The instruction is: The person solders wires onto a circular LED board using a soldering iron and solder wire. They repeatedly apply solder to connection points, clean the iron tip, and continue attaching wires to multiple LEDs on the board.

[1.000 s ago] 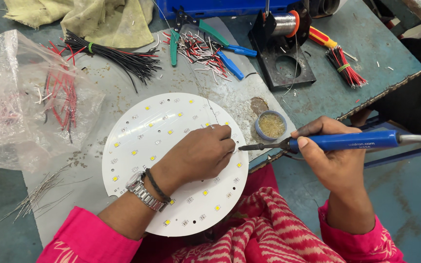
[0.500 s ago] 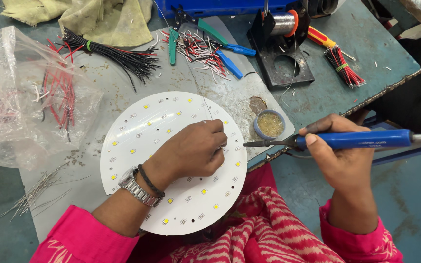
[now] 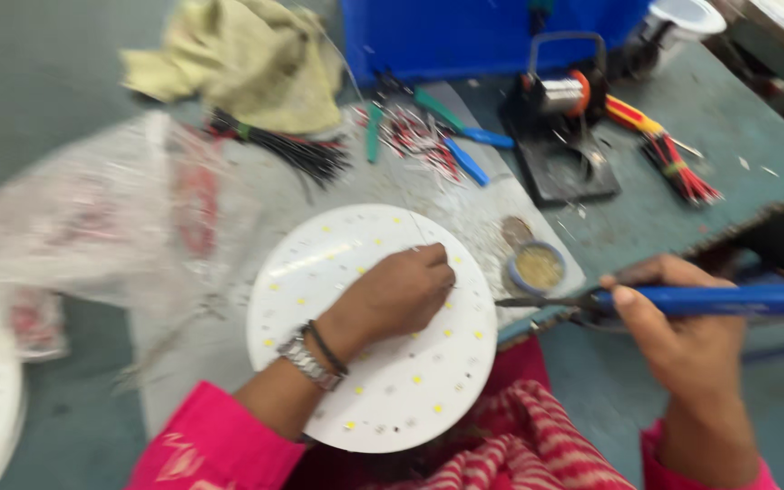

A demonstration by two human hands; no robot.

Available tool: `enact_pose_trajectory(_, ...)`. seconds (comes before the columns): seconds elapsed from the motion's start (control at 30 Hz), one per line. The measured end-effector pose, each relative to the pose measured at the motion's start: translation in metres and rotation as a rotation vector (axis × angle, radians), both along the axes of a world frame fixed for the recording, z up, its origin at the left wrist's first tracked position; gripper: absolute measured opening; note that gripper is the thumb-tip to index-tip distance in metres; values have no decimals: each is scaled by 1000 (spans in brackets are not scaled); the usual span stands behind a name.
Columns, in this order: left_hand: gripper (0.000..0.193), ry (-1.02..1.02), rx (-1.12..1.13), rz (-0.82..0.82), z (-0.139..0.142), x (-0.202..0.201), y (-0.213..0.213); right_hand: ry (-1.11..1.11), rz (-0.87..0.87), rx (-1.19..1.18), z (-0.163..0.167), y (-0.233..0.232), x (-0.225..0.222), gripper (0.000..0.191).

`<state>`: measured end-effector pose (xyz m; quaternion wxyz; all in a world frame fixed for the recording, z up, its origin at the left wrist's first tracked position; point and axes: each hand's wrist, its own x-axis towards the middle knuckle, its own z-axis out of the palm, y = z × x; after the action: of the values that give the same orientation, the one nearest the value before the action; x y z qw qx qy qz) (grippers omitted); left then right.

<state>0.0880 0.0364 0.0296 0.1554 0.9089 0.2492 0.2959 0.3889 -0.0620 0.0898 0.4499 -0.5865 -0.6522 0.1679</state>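
Far left, a crumpled clear plastic bag with red wire pieces inside [image 3: 92, 218] lies on the grey bench, now smeared with blur: the head camera has swung and moved closer than it was half a second ago, so everything looks larger and softer. Behind the bag sit a bundle of thin black wires [image 3: 287, 150] and a yellowish rag [image 3: 242, 63].

Centre stage, the round white board dotted with small yellow chips [image 3: 369, 327] lies flat at the bench's near edge, partly over the person's lap. The left hand [image 3: 396, 295] rests on it as before, fingers curled together and pinching what looks like a fine wire against the board's upper right part; the blur hides just what they clamp. It has barely shifted.

Just right of the board stands the small round tin of yellowish paste [image 3: 537, 268]. The blue-handled soldering iron [image 3: 682, 301] has its dark tip at the board's right rim, about where it was a moment ago. The right hand [image 3: 682, 340] is wrapped tight round the handle, thumb on top.

Judging by that, the joint under the left fingertips is not yet touched by the tip.

Behind, a black stand with a solder spool [image 3: 560, 136].
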Motion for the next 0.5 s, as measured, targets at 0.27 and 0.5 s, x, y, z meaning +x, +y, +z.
enact_pose_trajectory(0.27,10,-4,236,160,29,-9,2,364,59,132,-23,2,-15,29)
enact_pose_trajectory(0.5,4,-157,519,99,49,0,-20,228,409,248,-49,38,-76,35)
